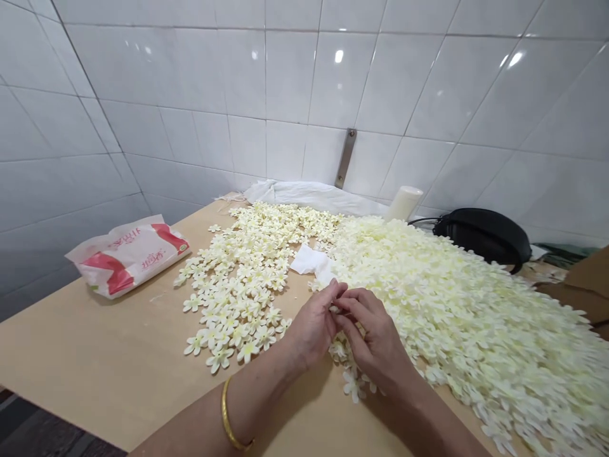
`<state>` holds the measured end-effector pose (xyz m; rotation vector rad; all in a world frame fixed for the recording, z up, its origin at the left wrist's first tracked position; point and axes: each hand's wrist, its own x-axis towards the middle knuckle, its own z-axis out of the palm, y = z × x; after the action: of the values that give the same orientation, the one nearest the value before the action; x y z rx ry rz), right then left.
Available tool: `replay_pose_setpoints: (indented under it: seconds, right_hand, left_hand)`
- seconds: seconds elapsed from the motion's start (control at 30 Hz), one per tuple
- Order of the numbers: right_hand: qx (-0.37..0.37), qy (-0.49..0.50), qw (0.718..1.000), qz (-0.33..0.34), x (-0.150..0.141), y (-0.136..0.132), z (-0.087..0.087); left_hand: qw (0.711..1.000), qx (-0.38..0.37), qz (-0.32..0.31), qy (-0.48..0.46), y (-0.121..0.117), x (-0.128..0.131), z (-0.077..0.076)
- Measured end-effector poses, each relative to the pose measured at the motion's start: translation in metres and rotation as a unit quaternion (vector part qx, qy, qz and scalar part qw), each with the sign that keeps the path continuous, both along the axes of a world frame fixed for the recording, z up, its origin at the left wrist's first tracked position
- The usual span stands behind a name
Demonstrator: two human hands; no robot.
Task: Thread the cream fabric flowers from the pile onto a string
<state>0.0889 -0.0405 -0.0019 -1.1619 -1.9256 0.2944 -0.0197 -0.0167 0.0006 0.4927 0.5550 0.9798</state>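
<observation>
My left hand [318, 325] and my right hand [375, 333] meet over the near middle of the table, fingertips touching. Both are closed in a pinch, and a tiny pale bit shows between them; what it is I cannot make out. A gold bangle [226, 412] circles my left wrist. To the left of my hands lies a spread of small cream artificial flowers [247, 311] with yellow-green centres. On the right a much larger, deeper heap of pale flowers [466, 317] reaches under my right hand. A crumpled white tissue [311, 261] lies just beyond my fingertips.
A red-and-white tissue packet [137, 254] rests on the brown tabletop [118, 355] at left. Behind the heap stand a cream cylinder [404, 203] and a black bag [483, 235]. White plastic sheeting [314, 195] runs along the tiled wall [295, 76], which bears a metal strip [346, 157].
</observation>
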Motion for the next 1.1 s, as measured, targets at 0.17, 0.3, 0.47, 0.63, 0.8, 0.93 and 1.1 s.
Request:
replay_pose_setpoints:
  seconds: [0.17, 0.3, 0.47, 0.63, 0.8, 0.93, 1.1]
  right_hand:
    - [-0.126, 0.151, 0.980, 0.002, 0.007, 0.000, 0.006]
    - [-0.222, 0.270, 0.937, 0.019, 0.015, 0.001, 0.010]
    - [-0.205, 0.284, 0.937, -0.014, 0.016, 0.002, 0.006]
    - [-0.161, 0.273, 0.948, -0.026, 0.013, -0.001, 0.004]
    - [-0.215, 0.306, 0.927, 0.006, 0.011, 0.000, 0.002]
    - [-0.257, 0.324, 0.910, 0.015, 0.012, 0.001, 0.000]
    - [-0.192, 0.264, 0.944, -0.048, 0.008, -0.003, 0.002]
  left_hand:
    - [0.992, 0.112, -0.018, 0.052, -0.002, -0.002, -0.001]
    - [0.974, 0.176, -0.012, 0.144, -0.002, -0.006, 0.000]
    - [0.965, 0.193, 0.030, 0.178, -0.002, -0.007, 0.001]
    - [0.956, 0.196, 0.087, 0.200, -0.002, -0.006, 0.004]
    - [0.947, 0.199, 0.116, 0.224, -0.001, -0.006, 0.003]
    - [0.974, 0.125, 0.056, 0.183, 0.000, -0.005, -0.001]
    - [0.992, 0.054, -0.007, 0.113, -0.002, -0.002, -0.003]
